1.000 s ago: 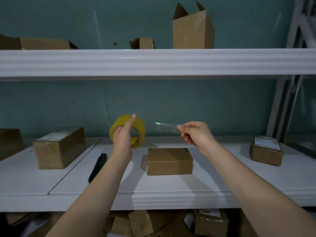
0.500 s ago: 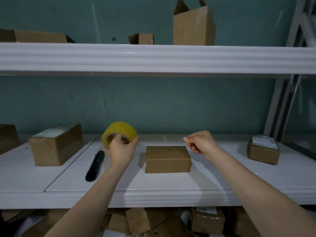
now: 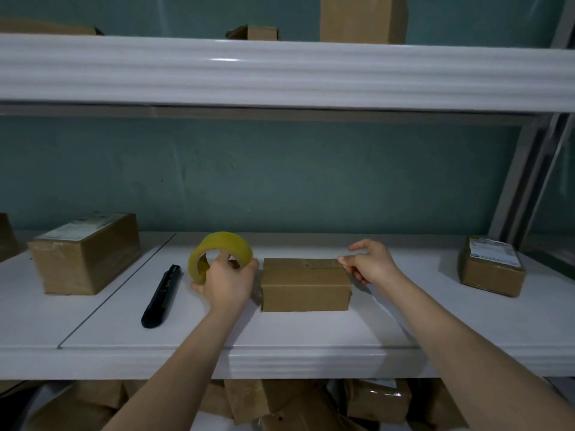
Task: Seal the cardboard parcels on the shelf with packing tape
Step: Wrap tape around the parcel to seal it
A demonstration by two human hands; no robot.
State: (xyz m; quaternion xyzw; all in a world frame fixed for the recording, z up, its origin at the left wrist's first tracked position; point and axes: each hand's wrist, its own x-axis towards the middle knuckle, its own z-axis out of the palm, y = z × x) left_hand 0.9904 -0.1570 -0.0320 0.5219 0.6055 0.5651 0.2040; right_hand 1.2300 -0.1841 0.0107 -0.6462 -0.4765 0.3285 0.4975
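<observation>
A small brown cardboard parcel (image 3: pixel 305 286) lies in the middle of the white shelf (image 3: pixel 311 331). My left hand (image 3: pixel 227 283) grips a yellow roll of packing tape (image 3: pixel 221 253) just left of the parcel, low over the shelf. My right hand (image 3: pixel 370 262) pinches the clear tape's free end at the parcel's top right edge. The clear strip runs across the parcel's top and is hard to make out.
A black utility knife (image 3: pixel 161 295) lies left of the roll. A larger labelled box (image 3: pixel 85 251) stands at the left, another labelled box (image 3: pixel 491 265) at the right. An upper shelf (image 3: pixel 280 73) carries more boxes; several boxes are piled below.
Both hands have come down from mid-air to the parcel. The roll now sits low beside its left side and the tape end has reached its top right edge.
</observation>
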